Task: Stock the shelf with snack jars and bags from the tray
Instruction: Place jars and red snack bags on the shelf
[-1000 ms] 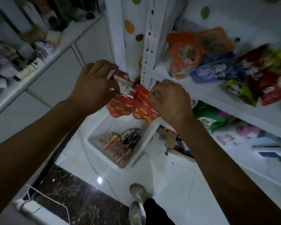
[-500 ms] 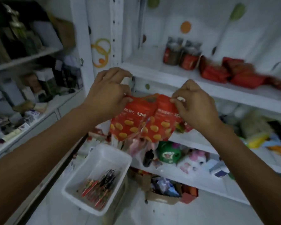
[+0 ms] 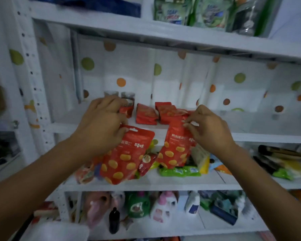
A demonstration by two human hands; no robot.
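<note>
You are at the placing step, I judge; your left hand [image 3: 101, 124] pinches the top edge of the left bag [image 3: 127, 159], which hangs below its fingers; your right hand [image 3: 210, 129] pinches the right bag [image 3: 175, 150] by its upper corner, the bag hanging below and to the left of its fingertips; the shelf board [image 3: 261, 137], with its red packs [image 3: 146, 115] and jars [image 3: 128, 100], lies just beyond your fingers; the next move calls for lifting both bags over the front lip and setting them beside those packs.

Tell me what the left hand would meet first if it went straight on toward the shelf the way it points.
Most likely the snack jars at the back of the shelf: the left hand, gripping a red bag, points at them. Its fingers overlap them in the picture, so the gap is unclear.
</note>
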